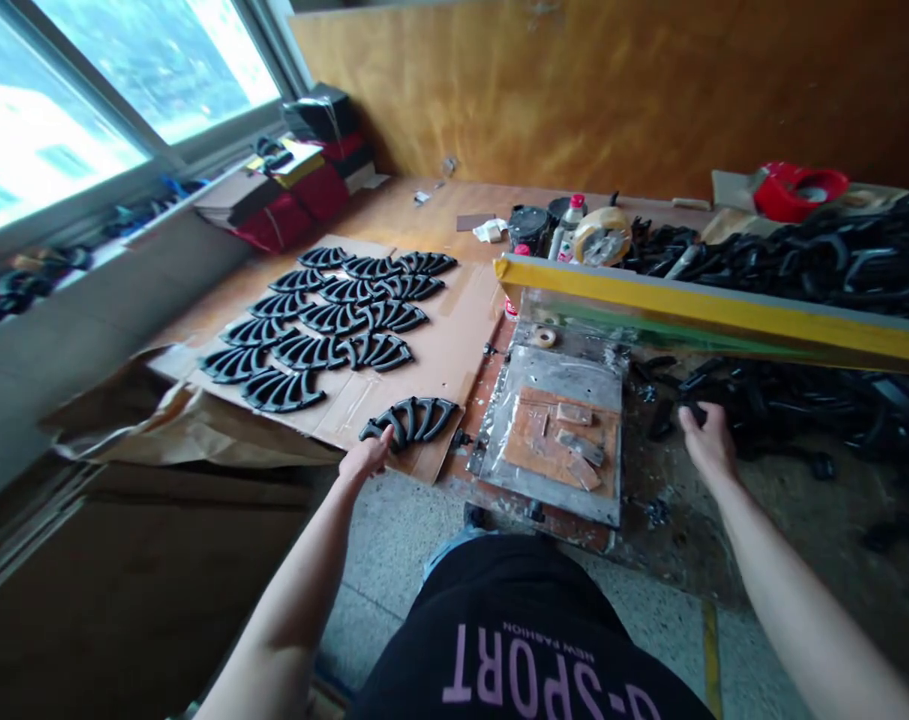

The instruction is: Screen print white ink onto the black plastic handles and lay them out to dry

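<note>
My left hand [365, 457] is at the near edge of a cardboard sheet [454, 340], its fingers on the end of a black arched moulded piece [411, 420]. Several similar fan-shaped pieces [311, 320] lie in rows on the cardboard. My right hand [707, 442] reaches into a loose pile of black moulded pieces [769, 410] on the floor to the right. Its fingertips rest on a black piece [695, 413], and I cannot tell whether they grip it.
A yellow-edged bar [716, 310] crosses above a plastic-wrapped metal plate [551, 430] holding brown pads. More black pieces [851, 265] are heaped behind the bar. Bottles, a tape roll [602, 236] and a red tape dispenser [799, 192] stand at the back. A window [116, 80] runs along the left.
</note>
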`<state>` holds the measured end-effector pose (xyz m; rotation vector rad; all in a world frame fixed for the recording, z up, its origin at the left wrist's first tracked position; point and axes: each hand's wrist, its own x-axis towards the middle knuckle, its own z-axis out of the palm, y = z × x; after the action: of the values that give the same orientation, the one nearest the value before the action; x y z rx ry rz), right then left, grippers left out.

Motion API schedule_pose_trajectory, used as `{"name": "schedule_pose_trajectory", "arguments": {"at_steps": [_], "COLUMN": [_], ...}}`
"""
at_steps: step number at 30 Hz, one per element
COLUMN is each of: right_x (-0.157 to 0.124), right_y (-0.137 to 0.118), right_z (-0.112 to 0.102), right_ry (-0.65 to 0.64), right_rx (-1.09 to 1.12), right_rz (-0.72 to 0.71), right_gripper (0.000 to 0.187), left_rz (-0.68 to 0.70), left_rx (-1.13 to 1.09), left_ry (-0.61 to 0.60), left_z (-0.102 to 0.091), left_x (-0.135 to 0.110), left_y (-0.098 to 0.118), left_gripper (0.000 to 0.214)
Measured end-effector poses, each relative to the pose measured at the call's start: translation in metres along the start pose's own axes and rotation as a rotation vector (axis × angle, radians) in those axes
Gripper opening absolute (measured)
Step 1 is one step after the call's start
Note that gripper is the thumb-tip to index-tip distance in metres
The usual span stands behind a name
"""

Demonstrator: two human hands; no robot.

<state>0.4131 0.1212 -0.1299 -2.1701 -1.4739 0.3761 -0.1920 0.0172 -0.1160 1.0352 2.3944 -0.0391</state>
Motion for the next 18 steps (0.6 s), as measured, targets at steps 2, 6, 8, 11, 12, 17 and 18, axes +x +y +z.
{"name": "schedule_pose_trajectory", "arguments": {"at_steps": [2,6,8,11,12,17,18], "right_x": [-0.027,-0.082,-0.098,-0.106,-0.107,-0.12,-0.127], "right_y": [-0.028,-0.097,-0.123,-0.143,-0.147,-0.177,-0.189], "right_z": [0.0,0.016,0.026,0.032,0.03,0.025,0.03], "right_ry": [-0.091,-0.344,-0.36,-0.276,-0.231,-0.097,-0.147], "right_rx": [0.159,0.18,0.046,-0.186,-0.254,-0.274,-0.203], "right_rz": [-0.104,-0.463,-0.591,-0.694,-0.712,-0.799,-0.849], "right_gripper": [0.051,0.026,0.018,0.016,0.016,0.012,0.014], "left_rz": [0.023,0.299,0.366,0.349,0.346,0.325,0.321], "left_rx": [0.051,0.106,0.118,0.099,0.089,0.027,0.013], "left_ry": [0.114,0.384,0.383,0.388,0.396,0.411,0.414], "left_z": [-0.001,0.025,0.044,0.063,0.066,0.068,0.068], "left_x": [-0.012,-0.042,-0.052,-0.055,-0.053,-0.044,-0.042], "left_y": [0.006,0.027,0.035,0.04,0.041,0.043,0.043], "left_gripper": [0.061,0.055,0.058,0.063,0.065,0.065,0.062]}}
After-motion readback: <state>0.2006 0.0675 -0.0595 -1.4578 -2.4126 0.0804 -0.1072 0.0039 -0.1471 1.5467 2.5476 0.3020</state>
